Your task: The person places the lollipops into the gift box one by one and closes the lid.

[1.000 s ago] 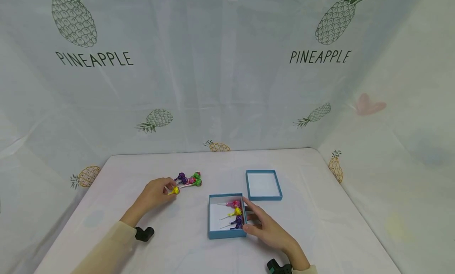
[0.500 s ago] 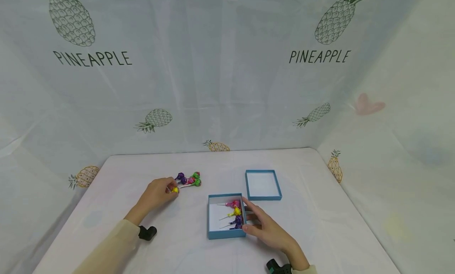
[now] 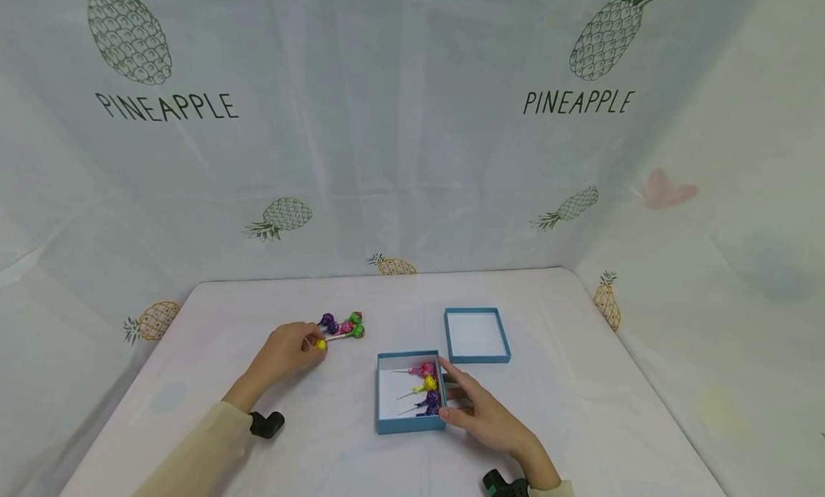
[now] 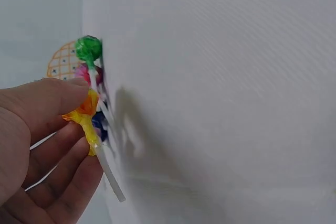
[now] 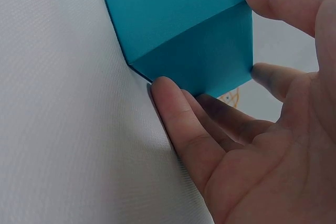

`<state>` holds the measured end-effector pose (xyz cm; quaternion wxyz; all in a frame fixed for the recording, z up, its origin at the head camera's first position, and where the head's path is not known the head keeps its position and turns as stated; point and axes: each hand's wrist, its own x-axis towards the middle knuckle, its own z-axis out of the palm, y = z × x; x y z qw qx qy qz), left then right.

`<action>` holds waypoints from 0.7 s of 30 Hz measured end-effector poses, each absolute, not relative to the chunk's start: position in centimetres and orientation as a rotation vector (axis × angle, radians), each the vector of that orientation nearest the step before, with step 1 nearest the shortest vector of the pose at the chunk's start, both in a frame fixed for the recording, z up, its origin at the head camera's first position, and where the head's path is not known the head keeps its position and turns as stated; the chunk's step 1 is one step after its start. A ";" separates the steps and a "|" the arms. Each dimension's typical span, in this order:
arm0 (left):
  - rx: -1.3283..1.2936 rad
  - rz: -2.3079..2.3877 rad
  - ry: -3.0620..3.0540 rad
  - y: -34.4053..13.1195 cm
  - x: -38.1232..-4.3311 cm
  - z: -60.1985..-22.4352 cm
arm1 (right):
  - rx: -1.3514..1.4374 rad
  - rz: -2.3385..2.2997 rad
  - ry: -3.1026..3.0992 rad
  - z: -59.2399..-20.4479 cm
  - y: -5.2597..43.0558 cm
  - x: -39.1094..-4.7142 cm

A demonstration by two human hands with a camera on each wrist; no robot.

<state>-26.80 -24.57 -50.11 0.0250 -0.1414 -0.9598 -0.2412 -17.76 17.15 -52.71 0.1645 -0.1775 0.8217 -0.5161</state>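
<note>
My left hand (image 3: 288, 349) pinches a yellow-wrapped lollipop (image 4: 90, 109) by its head, thumb on one side and fingers behind. Its white stick points away from the other sweets. Just beyond lie several more lollipops: purple (image 3: 329, 322), pink (image 3: 346, 327) and green (image 3: 358, 331). A blue open-topped box (image 3: 411, 426) stands before me, holding a pink lollipop (image 3: 423, 370), a yellow lollipop (image 3: 428, 384) and purple candy (image 3: 431, 402) along its right wall. My right hand (image 3: 486, 411) rests against that wall, fingers fairly straight and spread, thumb near the front corner. The right wrist view shows fingertips touching the box's outside.
Behind and right of the box lies its blue-rimmed lid (image 3: 479, 359), white inside facing up. A white cloth covers the table (image 3: 335, 440). Pineapple-printed curtain (image 3: 412, 124) hangs around the back and sides.
My left fingers have come further over the yellow lollipop's head, and the hand has shifted slightly right. The right hand, box and lid stay as they were.
</note>
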 end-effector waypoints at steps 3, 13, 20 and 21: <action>-0.460 -0.739 -2.938 -24.2 -26.7 -49.6 | -0.505 -1.470 2.348 -52.7 17.1 -17.8; -0.537 -0.708 -2.909 -22.1 -25.9 -46.9 | -0.520 -1.469 2.345 -52.9 17.2 -17.9; -0.588 -0.742 -2.881 -20.3 -25.5 -45.8 | -0.518 -1.472 2.345 -52.8 17.2 -17.8; -0.591 -0.742 -2.879 -20.0 -25.4 -45.7 | -0.516 -1.472 2.345 -52.8 17.1 -17.8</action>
